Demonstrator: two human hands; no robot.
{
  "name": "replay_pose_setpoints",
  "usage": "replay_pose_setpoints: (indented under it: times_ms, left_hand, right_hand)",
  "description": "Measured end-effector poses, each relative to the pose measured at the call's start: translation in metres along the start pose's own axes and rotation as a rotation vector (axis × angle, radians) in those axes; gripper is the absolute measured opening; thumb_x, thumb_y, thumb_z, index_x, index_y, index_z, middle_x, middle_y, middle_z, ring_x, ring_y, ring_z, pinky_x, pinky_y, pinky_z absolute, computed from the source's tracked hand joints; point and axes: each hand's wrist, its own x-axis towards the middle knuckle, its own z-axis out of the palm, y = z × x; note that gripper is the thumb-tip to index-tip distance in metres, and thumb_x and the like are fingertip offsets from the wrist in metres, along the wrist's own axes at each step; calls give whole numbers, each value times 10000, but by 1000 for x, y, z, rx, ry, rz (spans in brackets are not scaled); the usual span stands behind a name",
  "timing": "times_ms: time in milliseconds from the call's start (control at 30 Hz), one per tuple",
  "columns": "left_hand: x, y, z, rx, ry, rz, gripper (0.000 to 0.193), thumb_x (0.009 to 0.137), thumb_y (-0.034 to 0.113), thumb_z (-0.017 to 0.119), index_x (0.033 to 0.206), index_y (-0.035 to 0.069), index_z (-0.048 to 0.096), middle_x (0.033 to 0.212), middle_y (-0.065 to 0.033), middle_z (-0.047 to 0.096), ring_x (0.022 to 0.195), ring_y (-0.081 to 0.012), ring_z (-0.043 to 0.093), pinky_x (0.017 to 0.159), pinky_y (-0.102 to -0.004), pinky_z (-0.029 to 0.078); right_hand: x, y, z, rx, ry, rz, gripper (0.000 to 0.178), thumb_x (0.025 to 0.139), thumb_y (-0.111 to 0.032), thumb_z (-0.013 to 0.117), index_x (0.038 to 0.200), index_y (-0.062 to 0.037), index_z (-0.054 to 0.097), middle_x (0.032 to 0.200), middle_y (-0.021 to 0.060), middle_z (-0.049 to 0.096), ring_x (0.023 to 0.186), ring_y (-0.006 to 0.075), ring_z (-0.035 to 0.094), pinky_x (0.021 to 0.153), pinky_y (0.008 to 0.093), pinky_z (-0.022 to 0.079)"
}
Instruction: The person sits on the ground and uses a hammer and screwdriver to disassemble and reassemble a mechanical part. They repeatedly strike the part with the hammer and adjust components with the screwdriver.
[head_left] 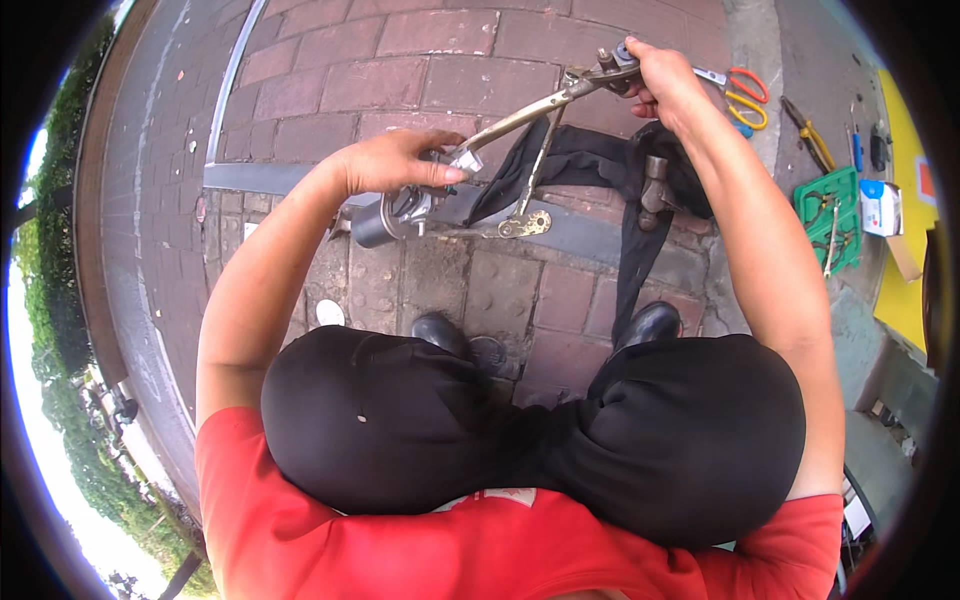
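Observation:
A metal wiper linkage (525,113) with a cylindrical silver motor (375,222) on its left end is held up off the brick paving. My left hand (395,160) is closed over the motor end, with its thumb and fingers on a metal bracket. At the far right end, my right hand (663,78) grips the pivot joint between thumb and fingers. A thin arm hangs from the rod down to a flat plate with holes (525,224). Beneath lies a black cloth (580,155), and a hammer (655,195) stands out against it.
To the right lie scissors (748,98) with orange and yellow handles, yellow-handled pliers (812,138) and a blue-handled screwdriver (857,148). A green tool case (828,215) is beside a small blue-and-white box (881,208). Near my left shoe sits a white round lid-like disc (330,313).

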Motion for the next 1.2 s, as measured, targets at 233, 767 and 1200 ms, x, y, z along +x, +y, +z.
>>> replay_pose_setpoints:
  times_ms: [233,767,1200]
  left_hand:
    - [-20,-34,1,-230,85,31,1142,732,713,689,1480,-58,304,1465,-231,425,1386,-313,373,1164,-376,252]
    - [-27,-36,36,328,503,-82,786,588,196,849,1260,16,482,1069,-219,664,1028,-372,647,894,-403,504]
    - [-52,-22,106,-695,395,70,993,528,276,891,1354,-54,451,1178,-84,605,1079,-171,553,996,-311,417]
  right_hand:
    - [36,44,5,30,16,140,439,970,-435,531,812,-30,590,672,65,540,575,171,512,485,341,488]
    - [55,54,4,22,-72,107,417,946,-455,463,803,-77,565,596,23,502,485,123,455,466,331,469]
    - [-15,41,-50,314,98,-303,466,995,-489,494,978,-33,584,729,20,573,532,89,506,491,287,498]
